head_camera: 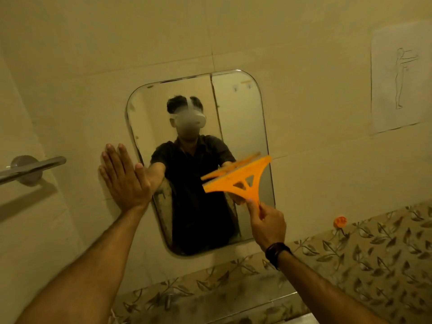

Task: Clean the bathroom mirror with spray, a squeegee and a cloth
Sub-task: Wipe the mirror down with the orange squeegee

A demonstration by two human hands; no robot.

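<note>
A rounded rectangular mirror (240, 118) hangs on the cream tiled wall and reflects a person in a dark shirt. My right hand (267, 224) grips the handle of an orange squeegee (236, 181), whose blade lies tilted against the mirror's lower right part. My left hand (124, 178) presses flat with straight fingers on the wall, its thumb at the mirror's left edge. Neither a spray bottle nor a cloth is in view.
A chrome towel bar (32, 168) juts from the wall at the left. A sheet of paper with a figure drawing (401, 78) is stuck at the upper right. An orange hook (340, 222) sits on the leaf-patterned tile band (374, 249) below.
</note>
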